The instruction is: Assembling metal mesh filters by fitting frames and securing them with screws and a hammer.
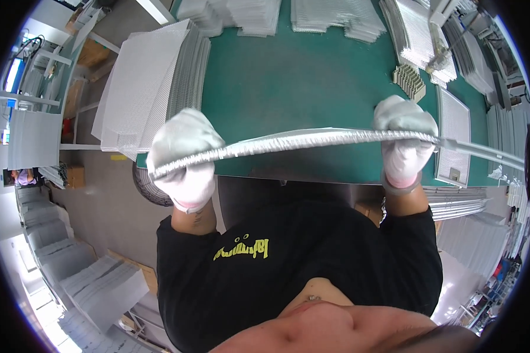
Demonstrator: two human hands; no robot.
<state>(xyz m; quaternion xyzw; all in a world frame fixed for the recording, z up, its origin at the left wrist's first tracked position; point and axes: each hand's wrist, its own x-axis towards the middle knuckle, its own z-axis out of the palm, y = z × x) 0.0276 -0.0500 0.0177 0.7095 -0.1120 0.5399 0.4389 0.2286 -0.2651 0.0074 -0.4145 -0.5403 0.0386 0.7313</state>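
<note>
I hold a long silver finned metal panel (300, 141) edge-on in front of me, above the near edge of the green table (294, 76). My left hand (185, 156), in a white glove, grips the panel's left end. My right hand (403, 138), also in a white glove, grips it toward the right, where a thin metal rail (489, 152) sticks out past the glove. The panel runs nearly level, with its left end slightly lower.
A tall stack of silver finned panels (153, 88) sits on the table's left corner. More stacks (330, 17) line the far edge and the right side (453, 132). A small beige ribbed block (409, 81) lies at the right. Panel piles (94, 282) stand on the floor at left.
</note>
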